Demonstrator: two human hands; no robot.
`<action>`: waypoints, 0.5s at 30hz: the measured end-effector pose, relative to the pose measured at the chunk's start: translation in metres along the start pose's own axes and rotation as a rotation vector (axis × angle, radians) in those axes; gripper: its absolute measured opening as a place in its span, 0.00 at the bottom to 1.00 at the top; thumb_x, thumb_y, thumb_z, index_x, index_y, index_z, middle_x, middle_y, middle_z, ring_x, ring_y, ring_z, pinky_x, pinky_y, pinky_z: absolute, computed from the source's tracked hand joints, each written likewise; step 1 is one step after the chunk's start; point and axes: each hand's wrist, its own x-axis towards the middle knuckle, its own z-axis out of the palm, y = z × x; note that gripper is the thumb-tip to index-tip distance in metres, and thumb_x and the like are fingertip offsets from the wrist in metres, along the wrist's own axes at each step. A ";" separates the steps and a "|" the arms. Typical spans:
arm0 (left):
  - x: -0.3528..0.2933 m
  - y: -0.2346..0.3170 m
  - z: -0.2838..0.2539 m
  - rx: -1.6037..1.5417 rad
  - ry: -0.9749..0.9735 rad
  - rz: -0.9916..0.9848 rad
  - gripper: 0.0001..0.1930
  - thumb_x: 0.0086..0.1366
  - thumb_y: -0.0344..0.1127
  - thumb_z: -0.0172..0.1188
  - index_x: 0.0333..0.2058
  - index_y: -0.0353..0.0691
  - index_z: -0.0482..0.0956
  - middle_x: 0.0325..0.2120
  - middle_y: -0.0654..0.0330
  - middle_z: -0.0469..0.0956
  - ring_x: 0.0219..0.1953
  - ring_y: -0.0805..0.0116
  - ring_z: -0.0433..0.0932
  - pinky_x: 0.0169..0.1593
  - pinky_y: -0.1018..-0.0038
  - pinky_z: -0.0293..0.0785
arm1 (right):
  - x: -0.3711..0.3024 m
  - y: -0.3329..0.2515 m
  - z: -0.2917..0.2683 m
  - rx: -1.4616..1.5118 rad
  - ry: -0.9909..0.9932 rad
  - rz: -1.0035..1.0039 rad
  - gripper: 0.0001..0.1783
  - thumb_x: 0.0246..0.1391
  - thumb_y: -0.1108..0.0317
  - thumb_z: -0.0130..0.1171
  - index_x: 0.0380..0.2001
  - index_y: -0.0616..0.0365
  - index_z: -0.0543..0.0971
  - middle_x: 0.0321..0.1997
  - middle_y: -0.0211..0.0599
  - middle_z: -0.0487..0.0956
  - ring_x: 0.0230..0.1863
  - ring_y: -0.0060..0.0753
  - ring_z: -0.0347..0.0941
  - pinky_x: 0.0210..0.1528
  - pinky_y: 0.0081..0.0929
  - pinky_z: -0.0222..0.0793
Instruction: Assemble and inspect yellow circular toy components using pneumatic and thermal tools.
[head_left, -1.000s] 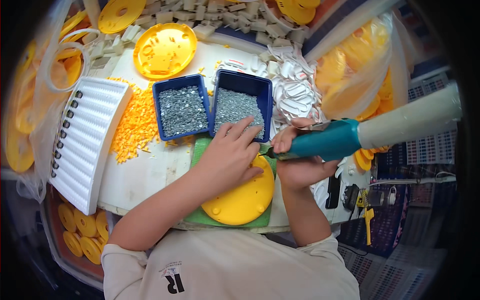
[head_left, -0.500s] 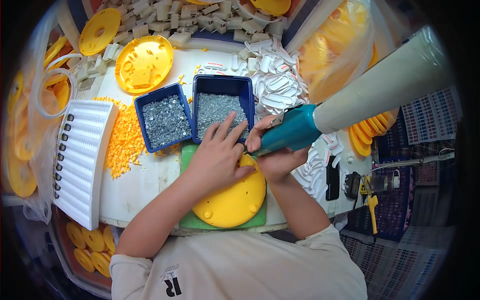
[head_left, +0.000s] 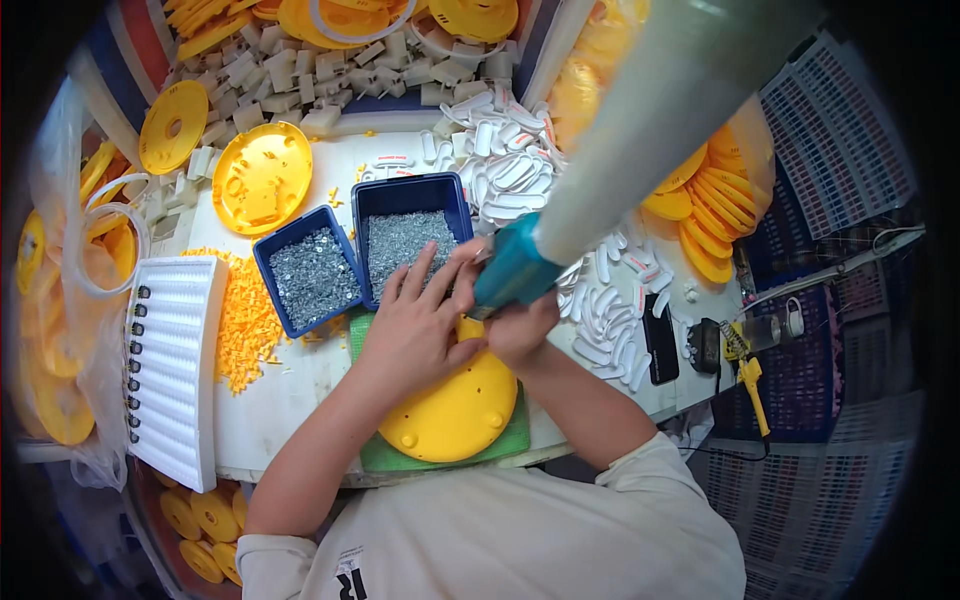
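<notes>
Yellow disc [head_left: 455, 410] lies partly beneath the splayed left hand [head_left: 412, 328], right hand [head_left: 522, 326] gripping teal tool [head_left: 518, 265].

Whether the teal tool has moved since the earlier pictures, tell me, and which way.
Yes: against the right-hand blue bin, the teal tool has swung in closer, its pale tube now angled more toward the picture's top.

Yellow disc [head_left: 455, 415] under the left hand [head_left: 408, 328], teal power tool [head_left: 515, 262] in the right hand [head_left: 520, 328]

Near the table's [head_left: 290, 430] front edge, the disc lies on a green mat [head_left: 382, 458]; left fingers [head_left: 419, 270] overlap a blue bin [head_left: 410, 193] of metal bits [head_left: 400, 237]. A white ridged tray [head_left: 175, 370] sits at the table's left edge, a flat black slab [head_left: 660, 345] toward the right.
</notes>
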 end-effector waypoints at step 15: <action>0.012 0.034 0.011 -0.225 -0.165 0.316 0.22 0.59 0.56 0.66 0.42 0.45 0.83 0.41 0.57 0.78 0.51 0.56 0.75 0.60 0.57 0.65 | -0.076 -0.056 -0.018 0.103 0.147 0.025 0.60 0.52 0.16 0.47 0.53 0.74 0.74 0.36 0.45 0.79 0.32 0.38 0.77 0.39 0.35 0.73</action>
